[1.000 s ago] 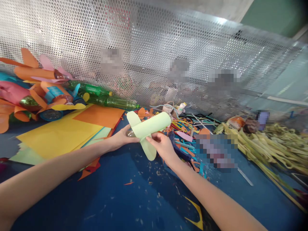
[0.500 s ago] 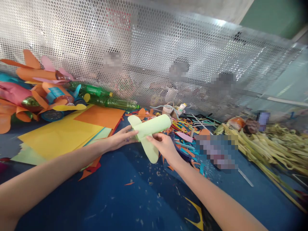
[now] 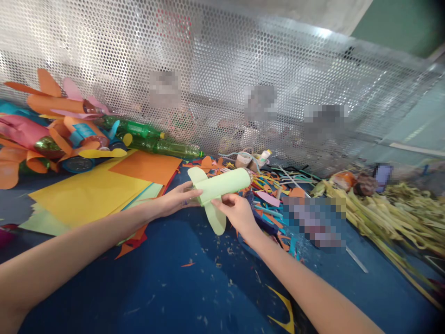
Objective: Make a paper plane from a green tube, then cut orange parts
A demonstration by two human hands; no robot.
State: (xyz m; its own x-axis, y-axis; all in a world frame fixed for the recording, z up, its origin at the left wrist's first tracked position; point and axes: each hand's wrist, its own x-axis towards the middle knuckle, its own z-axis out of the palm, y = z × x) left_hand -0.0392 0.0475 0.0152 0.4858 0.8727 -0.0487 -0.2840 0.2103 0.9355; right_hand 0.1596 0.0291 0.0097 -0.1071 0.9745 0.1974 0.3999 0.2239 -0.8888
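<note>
Between my hands is a pale green paper-wrapped bottle [image 3: 227,183], held tilted above the blue surface, its clear end toward the upper right. One rounded paper fin sticks up at its left end. A second paper fin [image 3: 216,219] hangs from its lower side. My left hand [image 3: 181,198] grips the bottle's left end, thumb on top and the other fingers partly hidden behind. My right hand [image 3: 238,208] pinches the lower fin where it joins the bottle.
Yellow paper sheets [image 3: 83,197] and an orange sheet [image 3: 146,167] lie left. Green plastic bottles [image 3: 167,146] and paper-covered bottles [image 3: 55,104] are piled beyond. Coloured scraps [image 3: 274,211] and pale dried strips [image 3: 382,222] spread right. A perforated metal panel [image 3: 222,60] stands behind, with people beyond.
The lower fin has swung slightly left and hangs more steeply below the bottle. Both hands keep their hold, and the whole view has shifted slightly.
</note>
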